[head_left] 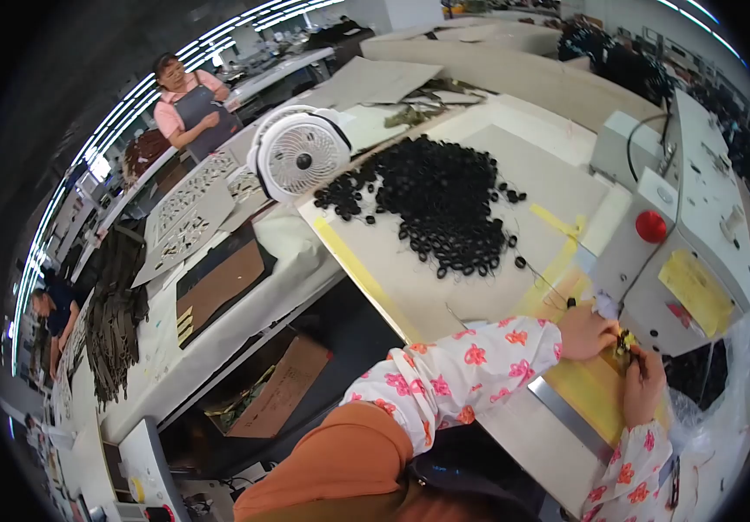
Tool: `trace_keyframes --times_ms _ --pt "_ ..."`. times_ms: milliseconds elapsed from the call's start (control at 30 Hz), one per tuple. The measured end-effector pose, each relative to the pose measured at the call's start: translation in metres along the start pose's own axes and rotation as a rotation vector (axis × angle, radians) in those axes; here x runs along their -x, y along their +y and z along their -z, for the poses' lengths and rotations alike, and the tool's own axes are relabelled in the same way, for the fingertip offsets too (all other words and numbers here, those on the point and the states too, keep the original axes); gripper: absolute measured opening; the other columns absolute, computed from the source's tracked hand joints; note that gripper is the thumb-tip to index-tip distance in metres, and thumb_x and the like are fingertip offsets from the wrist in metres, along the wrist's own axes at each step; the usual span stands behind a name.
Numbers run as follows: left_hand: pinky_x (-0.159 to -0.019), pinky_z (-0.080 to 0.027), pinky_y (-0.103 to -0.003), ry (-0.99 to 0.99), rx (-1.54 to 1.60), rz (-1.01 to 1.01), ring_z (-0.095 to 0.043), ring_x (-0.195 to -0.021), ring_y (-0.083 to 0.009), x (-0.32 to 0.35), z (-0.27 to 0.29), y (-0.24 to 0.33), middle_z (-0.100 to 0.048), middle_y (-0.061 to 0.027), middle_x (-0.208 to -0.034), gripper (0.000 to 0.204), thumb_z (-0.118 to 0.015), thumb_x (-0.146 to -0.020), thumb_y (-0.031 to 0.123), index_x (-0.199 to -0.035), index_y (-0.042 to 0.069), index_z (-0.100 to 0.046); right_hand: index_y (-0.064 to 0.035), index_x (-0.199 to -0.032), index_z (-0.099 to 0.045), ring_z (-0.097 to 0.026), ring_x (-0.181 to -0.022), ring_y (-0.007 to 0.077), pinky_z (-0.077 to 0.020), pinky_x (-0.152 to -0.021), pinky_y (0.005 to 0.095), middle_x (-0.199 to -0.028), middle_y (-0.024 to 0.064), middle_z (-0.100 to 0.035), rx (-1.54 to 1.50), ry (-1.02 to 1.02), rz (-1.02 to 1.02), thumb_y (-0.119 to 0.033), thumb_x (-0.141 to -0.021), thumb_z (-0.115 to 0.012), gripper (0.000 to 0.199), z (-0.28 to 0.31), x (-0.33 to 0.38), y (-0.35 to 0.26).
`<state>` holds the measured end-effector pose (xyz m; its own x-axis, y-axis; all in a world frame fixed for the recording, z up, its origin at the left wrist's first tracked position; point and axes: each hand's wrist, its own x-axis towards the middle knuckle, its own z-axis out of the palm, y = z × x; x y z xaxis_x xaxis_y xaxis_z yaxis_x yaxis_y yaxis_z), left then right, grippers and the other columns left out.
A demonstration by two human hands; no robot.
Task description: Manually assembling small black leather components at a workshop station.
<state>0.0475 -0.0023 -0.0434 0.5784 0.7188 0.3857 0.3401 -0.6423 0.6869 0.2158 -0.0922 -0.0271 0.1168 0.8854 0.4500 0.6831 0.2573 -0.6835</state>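
Observation:
My left hand (587, 333) reaches in under the head of a white industrial sewing machine (692, 226), its fingers drawn together at the needle area. Facing it from the near right, my right hand (643, 388) has thumb and fingers pinched at the same spot. Between the fingertips of both hands sits a small black-and-yellow part (624, 342); whether it is a work piece or part of the machine I cannot tell. Yellow tape (585, 393) covers the machine bed beneath my hands. Beyond my left hand, small black oval pieces (444, 196) with thread tails lie heaped on the table.
A white fan (303, 158) stands left of the heap. On the left table (283, 261) lie cut sheets (194, 213), a brown panel (223, 287) and dark strips (114, 322). A cardboard box (275, 391) sits below. A red knob (650, 226) juts from the machine. One person (196, 109) stands beyond.

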Motion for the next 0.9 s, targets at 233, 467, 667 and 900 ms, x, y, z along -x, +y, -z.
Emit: trace_keyframes --times_ms 233,467,667,900 --pt "-0.061 -0.042 -0.021 -0.206 0.338 0.179 -0.052 -0.070 -0.0056 0.002 0.038 -0.009 -0.059 -0.0020 -0.076 0.017 -0.051 -0.083 0.012 -0.095 0.002 -0.056 0.0027 -0.098 -0.051 -0.058 -0.072 0.0111 -0.0480 -0.063 0.0212 -0.087 0.0066 -0.058 -0.703 -0.211 -0.413 0.002 -0.079 -0.050 0.020 -0.017 -0.021 -0.014" --pt "-0.057 -0.039 -0.018 -0.337 0.462 0.270 -0.047 -0.063 -0.0027 -0.001 0.038 0.010 -0.055 0.0023 -0.072 0.015 -0.049 -0.079 0.007 -0.090 0.000 -0.056 0.0052 -0.097 -0.051 -0.059 -0.075 0.0126 -0.0501 -0.065 0.0222 -0.089 0.0072 -0.058 -0.883 -0.208 -0.468 0.005 -0.078 -0.052 0.019 -0.004 -0.012 -0.012" --pt "-0.054 -0.037 -0.018 -0.313 0.443 0.248 -0.044 -0.060 -0.0026 0.005 0.036 0.012 -0.053 0.0031 -0.068 0.016 -0.055 -0.082 0.015 -0.086 0.000 -0.058 0.0019 -0.095 -0.052 -0.057 -0.068 0.0112 -0.0480 -0.057 0.0229 -0.086 0.0067 -0.057 -0.475 -0.108 -0.241 0.003 -0.072 -0.056 0.023 -0.013 -0.003 -0.019" --pt "-0.051 -0.036 -0.019 -0.422 0.420 0.233 -0.042 -0.056 -0.0034 0.001 0.033 0.017 -0.053 0.0030 -0.064 0.027 -0.059 -0.082 0.025 -0.088 -0.001 -0.061 -0.0032 -0.088 -0.053 -0.055 -0.060 0.0243 -0.0468 -0.049 0.0322 -0.076 0.0094 -0.052 0.118 -0.018 0.358 0.003 -0.066 -0.056 0.023 -0.019 -0.004 -0.024"
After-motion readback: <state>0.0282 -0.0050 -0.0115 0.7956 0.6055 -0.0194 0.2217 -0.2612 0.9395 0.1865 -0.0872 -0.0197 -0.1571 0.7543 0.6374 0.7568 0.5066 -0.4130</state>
